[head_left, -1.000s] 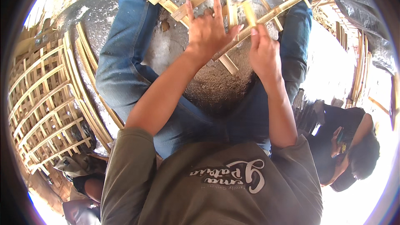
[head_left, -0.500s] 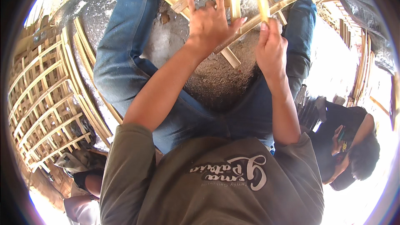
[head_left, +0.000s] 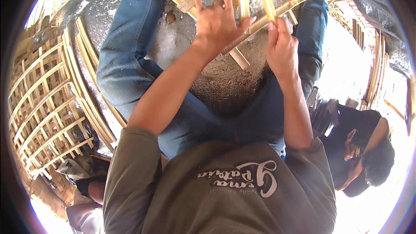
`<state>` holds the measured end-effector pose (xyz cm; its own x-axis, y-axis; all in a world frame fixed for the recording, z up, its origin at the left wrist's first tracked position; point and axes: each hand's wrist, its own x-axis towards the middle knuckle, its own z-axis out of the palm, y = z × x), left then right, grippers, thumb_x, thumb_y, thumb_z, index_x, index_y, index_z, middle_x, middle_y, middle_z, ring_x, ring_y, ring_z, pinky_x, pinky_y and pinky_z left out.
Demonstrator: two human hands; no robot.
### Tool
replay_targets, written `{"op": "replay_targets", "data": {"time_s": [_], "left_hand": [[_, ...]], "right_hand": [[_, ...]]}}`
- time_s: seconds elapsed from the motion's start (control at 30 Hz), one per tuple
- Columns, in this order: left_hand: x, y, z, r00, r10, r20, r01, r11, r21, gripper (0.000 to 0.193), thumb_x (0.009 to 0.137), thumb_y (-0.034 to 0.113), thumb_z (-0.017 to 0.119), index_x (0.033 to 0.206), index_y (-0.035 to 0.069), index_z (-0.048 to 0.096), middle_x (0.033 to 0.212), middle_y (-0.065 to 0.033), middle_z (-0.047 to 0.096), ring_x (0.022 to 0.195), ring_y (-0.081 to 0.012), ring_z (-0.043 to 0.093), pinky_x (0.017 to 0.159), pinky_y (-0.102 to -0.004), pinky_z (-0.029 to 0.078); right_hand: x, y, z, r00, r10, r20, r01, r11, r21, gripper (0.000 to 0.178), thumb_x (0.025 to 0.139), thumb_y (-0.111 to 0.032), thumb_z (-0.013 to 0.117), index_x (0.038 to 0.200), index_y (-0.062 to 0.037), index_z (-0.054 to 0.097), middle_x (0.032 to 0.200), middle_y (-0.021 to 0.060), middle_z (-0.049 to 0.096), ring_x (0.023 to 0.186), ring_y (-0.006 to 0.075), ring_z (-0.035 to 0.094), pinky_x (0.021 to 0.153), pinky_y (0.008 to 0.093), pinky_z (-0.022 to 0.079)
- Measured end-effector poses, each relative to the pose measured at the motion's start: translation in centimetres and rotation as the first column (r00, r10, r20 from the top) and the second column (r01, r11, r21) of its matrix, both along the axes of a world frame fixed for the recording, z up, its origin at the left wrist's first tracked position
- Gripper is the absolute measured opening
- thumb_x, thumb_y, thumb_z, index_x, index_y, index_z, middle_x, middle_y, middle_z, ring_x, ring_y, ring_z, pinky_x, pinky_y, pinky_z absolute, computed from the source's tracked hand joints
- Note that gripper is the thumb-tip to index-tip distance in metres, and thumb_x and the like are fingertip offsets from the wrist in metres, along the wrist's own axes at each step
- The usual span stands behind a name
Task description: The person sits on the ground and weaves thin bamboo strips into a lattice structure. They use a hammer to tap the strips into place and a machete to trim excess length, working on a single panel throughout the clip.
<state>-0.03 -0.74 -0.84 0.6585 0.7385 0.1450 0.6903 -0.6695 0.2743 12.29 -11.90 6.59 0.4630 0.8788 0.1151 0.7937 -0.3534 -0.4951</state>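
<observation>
The left hand (head_left: pixel 217 28) lies splayed over a bamboo lattice (head_left: pixel 243 0). The right hand (head_left: pixel 282 50) grips a hammer (head_left: pixel 268 6) by its handle.

The slatted frame (head_left: pixel 303 1) is cut by the upper edge, and the left hand (head_left: pixel 216 28) covers a part of its slats. The head of the hammer (head_left: pixel 268 6) is blurred, and its handle's lower end is hidden inside the right hand (head_left: pixel 282 54).
</observation>
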Motion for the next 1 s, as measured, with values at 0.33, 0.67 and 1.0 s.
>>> {"op": "replay_targets", "data": {"time_s": [0.33,0.67,1.0], "left_hand": [[0.1,0.2,0.3,0.999,0.007,0.037,-0.006,0.999,-0.042,0.103,0.093,0.073,0.041,0.153,-0.009,0.025,0.073,-0.018,0.067,0.07,-0.029,0.071,0.12,-0.0627,0.01],[0.4,0.2,1.2,0.989,0.001,-0.148,-0.015,0.996,-0.09,0.103,0.095,0.076,0.027,0.156,-0.006,0.016,0.075,-0.0151,0.067,0.07,-0.0272,0.071,0.122,-0.0602,0.007],[0.3,0.2,1.7,0.985,-0.012,-0.172,-0.009,0.993,-0.118,0.101,0.096,0.074,0.026,0.156,-0.007,0.016,0.071,-0.0131,0.064,0.065,-0.0248,0.068,0.122,-0.0609,0.009]], "right_hand": [[-0.3,-0.1,0.7,0.999,0.021,-0.043,-0.025,0.993,-0.116,0.017,0.104,-0.018,0.049,0.102,-0.0017,0.055,0.064,0.0185,0.063,0.058,0.0332,0.068,0.052,0.0443,0.052],[0.9,-1.6,4.0,0.87,-0.009,-0.494,-0.041,0.995,-0.091,0.028,0.091,-0.017,0.074,0.108,0.0016,0.062,0.065,0.0013,0.057,0.057,0.0032,0.047,0.05,0.0237,0.036],[2.2,-0.3,4.5,0.858,0.128,-0.498,0.021,0.959,0.283,0.028,0.101,-0.017,0.061,0.124,-0.0022,0.062,0.067,-0.0006,0.059,0.057,0.0042,0.052,0.051,0.0225,0.04]]}}
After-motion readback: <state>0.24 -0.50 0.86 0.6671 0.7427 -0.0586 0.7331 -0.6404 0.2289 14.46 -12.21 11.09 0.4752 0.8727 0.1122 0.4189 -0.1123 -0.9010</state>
